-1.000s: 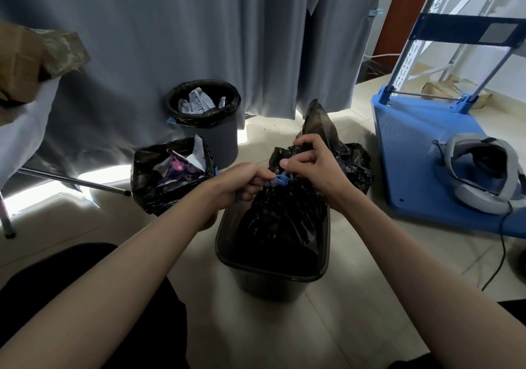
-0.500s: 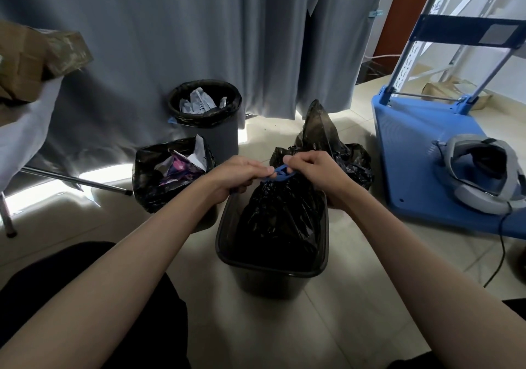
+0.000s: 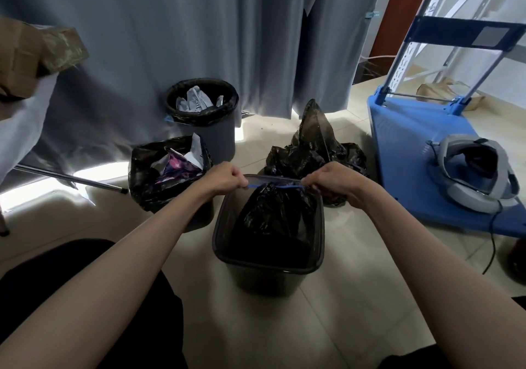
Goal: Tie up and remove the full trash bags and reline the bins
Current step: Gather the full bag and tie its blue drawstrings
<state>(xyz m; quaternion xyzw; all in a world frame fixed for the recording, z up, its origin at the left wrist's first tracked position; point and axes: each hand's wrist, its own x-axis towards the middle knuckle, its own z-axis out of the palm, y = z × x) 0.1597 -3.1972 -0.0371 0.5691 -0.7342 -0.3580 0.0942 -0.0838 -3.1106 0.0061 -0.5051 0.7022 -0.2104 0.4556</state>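
Bag's contents [image 3: 273, 217] hidden by black plastic (bin bottom [image 3: 264, 257] too dark), cardboard box [image 3: 31, 55] cut off at left edge.

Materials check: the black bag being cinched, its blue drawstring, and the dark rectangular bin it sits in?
Black trash bag: thin glossy plastic film, judging by crinkles and specular glints. Blue drawstring: looks like flat plastic tape, pulled taut between the left hand and right hand. Dark rectangular bin: rigid, smooth, probably moulded plastic; rim seems slightly translucent.

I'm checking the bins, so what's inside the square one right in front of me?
Inside the square bin sits a black trash bag, its neck cinched by a blue drawstring pulled taut between both hands. The bag's contents are hidden by the plastic.
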